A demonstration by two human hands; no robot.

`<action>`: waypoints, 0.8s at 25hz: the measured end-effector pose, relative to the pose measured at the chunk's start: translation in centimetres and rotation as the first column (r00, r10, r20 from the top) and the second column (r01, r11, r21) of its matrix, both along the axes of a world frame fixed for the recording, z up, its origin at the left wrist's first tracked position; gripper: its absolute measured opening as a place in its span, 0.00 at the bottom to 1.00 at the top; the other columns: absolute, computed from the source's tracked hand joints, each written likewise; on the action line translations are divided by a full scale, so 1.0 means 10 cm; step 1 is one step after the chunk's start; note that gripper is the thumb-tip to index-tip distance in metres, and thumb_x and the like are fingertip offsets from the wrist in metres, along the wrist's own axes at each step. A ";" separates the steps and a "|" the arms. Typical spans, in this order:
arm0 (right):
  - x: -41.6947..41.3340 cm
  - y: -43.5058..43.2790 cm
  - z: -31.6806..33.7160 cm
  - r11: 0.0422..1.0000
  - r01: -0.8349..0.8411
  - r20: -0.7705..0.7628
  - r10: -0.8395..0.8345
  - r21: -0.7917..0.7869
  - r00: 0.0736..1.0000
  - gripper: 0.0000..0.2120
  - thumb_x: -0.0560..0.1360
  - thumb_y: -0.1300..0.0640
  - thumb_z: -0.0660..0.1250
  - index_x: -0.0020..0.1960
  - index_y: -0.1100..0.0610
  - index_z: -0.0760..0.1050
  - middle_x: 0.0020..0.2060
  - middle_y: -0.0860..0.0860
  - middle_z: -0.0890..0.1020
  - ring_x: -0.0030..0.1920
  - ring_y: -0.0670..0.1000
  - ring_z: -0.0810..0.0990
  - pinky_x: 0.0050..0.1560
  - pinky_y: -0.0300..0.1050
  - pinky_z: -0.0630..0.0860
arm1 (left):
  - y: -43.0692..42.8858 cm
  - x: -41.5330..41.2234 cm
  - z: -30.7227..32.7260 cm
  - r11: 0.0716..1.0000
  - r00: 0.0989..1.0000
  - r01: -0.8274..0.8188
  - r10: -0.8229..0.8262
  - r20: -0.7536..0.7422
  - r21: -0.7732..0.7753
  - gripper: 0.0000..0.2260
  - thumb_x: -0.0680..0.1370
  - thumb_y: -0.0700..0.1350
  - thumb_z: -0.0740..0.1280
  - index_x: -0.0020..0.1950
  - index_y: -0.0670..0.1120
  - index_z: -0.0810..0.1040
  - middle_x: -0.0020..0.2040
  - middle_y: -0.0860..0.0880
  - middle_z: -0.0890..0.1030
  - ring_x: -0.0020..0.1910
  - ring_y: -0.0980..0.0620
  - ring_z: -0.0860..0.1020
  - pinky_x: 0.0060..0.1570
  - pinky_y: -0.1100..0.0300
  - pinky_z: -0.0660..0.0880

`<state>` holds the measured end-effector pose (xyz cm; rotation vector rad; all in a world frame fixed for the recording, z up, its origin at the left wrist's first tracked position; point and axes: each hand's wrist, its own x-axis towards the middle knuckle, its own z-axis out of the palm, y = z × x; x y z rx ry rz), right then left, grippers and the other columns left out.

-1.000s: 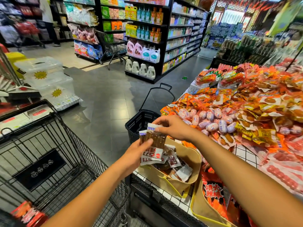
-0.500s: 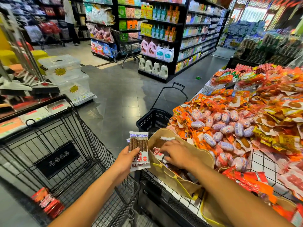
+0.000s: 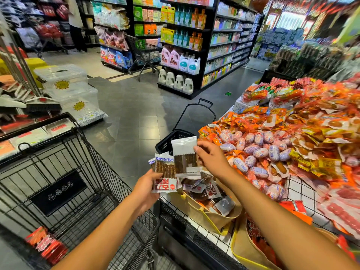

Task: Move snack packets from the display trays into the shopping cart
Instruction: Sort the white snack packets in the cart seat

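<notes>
Head view: both bare forearms reach forward from the bottom edge, the left from the lower left and the right from the lower right, and the hands meet just above the near-left corner of the white wire-grid display stand (image 3: 300, 190). The left hand (image 3: 147, 189) is turned thumb-up, its fingers and thumb closed round the lower ends of a small fan of clear packets of brown stick snacks with red-and-white labels (image 3: 165, 170), held upright over the gap between stand and cart. The right hand (image 3: 212, 158) is palm-down with the wrist slightly bent, thumb and fingertips pinching the right edge of a single clear packet with a white top and a brown slab inside (image 3: 184, 154); this packet stands upright, touching or overlapping the fan's right side. Directly beneath both hands, a tan tray with a yellow rim (image 3: 194, 209) sits at the stand's corner and holds a loose heap of similar brown packets (image 3: 210, 191). The black wire shopping cart (image 3: 93, 152) stands to the left, its rim just beside the left forearm, with red packets (image 3: 46, 244) on its floor.
</notes>
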<state>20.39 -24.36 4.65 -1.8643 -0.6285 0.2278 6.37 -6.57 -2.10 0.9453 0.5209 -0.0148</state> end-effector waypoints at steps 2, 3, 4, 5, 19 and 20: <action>-0.18 0.11 -0.01 0.999 -0.033 -0.119 0.030 -0.022 0.992 0.07 0.83 0.59 0.63 0.51 0.52 0.78 0.29 0.44 0.78 0.29 0.44 0.75 0.32 0.38 0.74 | -0.09 0.04 0.08 0.999 0.997 0.042 -0.040 0.069 -0.025 0.15 0.86 0.49 0.56 0.63 0.41 0.77 0.49 0.40 0.85 0.44 0.43 0.84 0.43 0.51 0.81; -0.27 0.16 -0.04 0.999 -0.042 -0.166 0.036 -0.033 0.986 0.05 0.83 0.60 0.63 0.53 0.54 0.77 0.30 0.47 0.78 0.29 0.44 0.76 0.31 0.37 0.74 | -0.13 0.05 0.11 0.998 0.993 0.068 -0.066 0.101 -0.017 0.19 0.87 0.52 0.55 0.65 0.42 0.78 0.54 0.39 0.85 0.48 0.42 0.84 0.45 0.51 0.82; -0.33 0.21 -0.07 0.998 -0.053 -0.217 0.047 -0.022 0.975 0.05 0.82 0.60 0.64 0.57 0.55 0.76 0.33 0.49 0.78 0.29 0.44 0.77 0.31 0.37 0.75 | -0.17 0.06 0.11 0.997 0.990 0.077 -0.077 0.120 0.008 0.20 0.86 0.54 0.56 0.66 0.42 0.79 0.57 0.38 0.85 0.51 0.41 0.84 0.46 0.50 0.83; -0.35 0.24 -0.11 0.998 -0.064 -0.266 0.064 0.009 0.962 0.07 0.82 0.60 0.65 0.59 0.56 0.75 0.36 0.51 0.79 0.31 0.45 0.79 0.32 0.37 0.77 | -0.19 0.05 0.10 0.997 0.991 0.060 -0.065 0.117 0.043 0.19 0.86 0.53 0.60 0.67 0.42 0.78 0.59 0.39 0.85 0.52 0.40 0.84 0.47 0.49 0.83; 0.14 0.38 -1.05 0.504 0.087 0.351 0.456 -0.859 0.818 0.14 0.77 0.50 0.67 0.61 0.39 0.79 0.65 0.43 0.77 0.68 0.52 0.71 0.65 0.54 0.67 | 0.11 -0.26 -0.20 0.989 0.991 -0.130 0.131 -0.006 0.075 0.18 0.83 0.49 0.66 0.70 0.42 0.74 0.60 0.41 0.85 0.58 0.39 0.84 0.48 0.47 0.82; 0.17 0.37 -1.05 0.538 0.107 0.387 0.440 -0.836 0.810 0.12 0.78 0.50 0.67 0.60 0.40 0.79 0.64 0.42 0.78 0.67 0.52 0.71 0.66 0.53 0.65 | 0.13 -0.28 -0.21 0.988 0.991 -0.133 0.134 -0.007 0.076 0.18 0.83 0.49 0.66 0.70 0.43 0.74 0.60 0.41 0.85 0.58 0.39 0.84 0.47 0.48 0.82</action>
